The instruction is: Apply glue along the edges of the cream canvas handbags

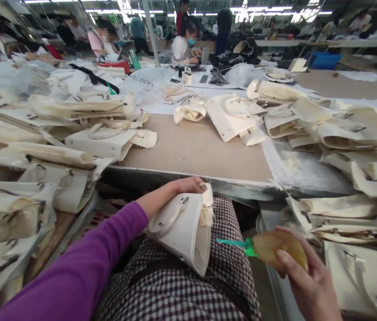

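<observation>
Steady the cream handbag (175, 220) on your lap (161, 290), left hand (188, 184) gripping its far edge, and guide the green nozzle (231, 243) lightly with your right hand (310, 273) wrapped around the amber squeeze bottle (275, 248).

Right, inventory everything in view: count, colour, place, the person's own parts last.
Handbag: one, cream, centre foreground
Squeeze bottle: one, amber with green nozzle, right foreground
Other handbags: many, cream, piled left, right and ahead
Worktable: one, brown top, ahead
Plastic bags: several, clear, worktable's far half
Upright bottle: one, green, far left of centre
Container: one, blue, back right
Co-workers: several, mixed clothing, background
Smaller items: too blurred to count
Checked garment: one, dark and white, beneath the handbag
Left sleeve: one, purple, lower left
Left hand: one, bare, at the handbag's far edge
Right hand: one, bare, around the squeeze bottle
</observation>
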### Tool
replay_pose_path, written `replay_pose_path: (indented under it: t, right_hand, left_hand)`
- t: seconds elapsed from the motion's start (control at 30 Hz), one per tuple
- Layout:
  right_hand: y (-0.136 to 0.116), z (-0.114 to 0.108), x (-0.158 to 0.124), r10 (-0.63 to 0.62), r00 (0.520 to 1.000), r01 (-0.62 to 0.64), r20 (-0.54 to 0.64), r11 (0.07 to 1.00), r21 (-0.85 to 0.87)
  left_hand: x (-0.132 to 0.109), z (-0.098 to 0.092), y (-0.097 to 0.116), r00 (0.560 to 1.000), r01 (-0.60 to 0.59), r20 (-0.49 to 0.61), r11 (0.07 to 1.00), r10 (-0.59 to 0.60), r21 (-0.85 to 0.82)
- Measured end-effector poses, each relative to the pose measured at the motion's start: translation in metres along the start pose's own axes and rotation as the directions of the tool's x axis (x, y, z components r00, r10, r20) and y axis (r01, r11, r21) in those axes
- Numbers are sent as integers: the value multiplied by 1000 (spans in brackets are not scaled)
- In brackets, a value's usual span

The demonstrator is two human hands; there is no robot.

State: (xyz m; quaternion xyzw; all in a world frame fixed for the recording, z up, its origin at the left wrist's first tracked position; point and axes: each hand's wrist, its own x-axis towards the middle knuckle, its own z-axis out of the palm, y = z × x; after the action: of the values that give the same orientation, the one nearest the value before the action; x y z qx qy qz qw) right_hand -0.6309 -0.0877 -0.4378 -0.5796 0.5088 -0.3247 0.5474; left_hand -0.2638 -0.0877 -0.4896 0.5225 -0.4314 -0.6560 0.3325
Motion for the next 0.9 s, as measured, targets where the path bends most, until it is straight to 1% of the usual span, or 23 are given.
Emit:
replay_pose_path:
  t: [0.1, 0.2, 0.4, 0.53, 0.6, 0.77, 0.9]
  right_hand:
    - [-3, 4, 10, -10, 1000, 12, 24, 997, -78]
    - [-8, 9, 19, -88, 994, 95, 62, 988, -120]
    - [-9, 16, 26, -120, 988, 130, 94, 986, -104]
    - [-6, 19, 28, -190, 973, 204, 131, 974, -102]
    - [-7, 19, 30, -223, 962, 242, 156, 964, -111]
    - [-10, 13, 31, -280, 923, 324, 264, 936, -139]
    - [-7, 5, 23, -264, 901, 326, 345, 936, -136]
  left_hand:
    - [13, 0, -8, 1000, 4, 27, 1000, -3, -21]
    - [19, -1, -13, 999, 0, 53, 999, 2, -33]
    - [18, -6, -15, 997, -15, 72, 999, 17, -34]
    - [19, -7, -17, 997, -23, 77, 999, 25, -32]
    - [20, -7, -18, 997, -22, 79, 999, 25, -38]
    - [20, -5, -17, 997, -11, 81, 999, 14, -45]
    - [19, -3, -14, 998, 3, 71, 999, 0, -40]
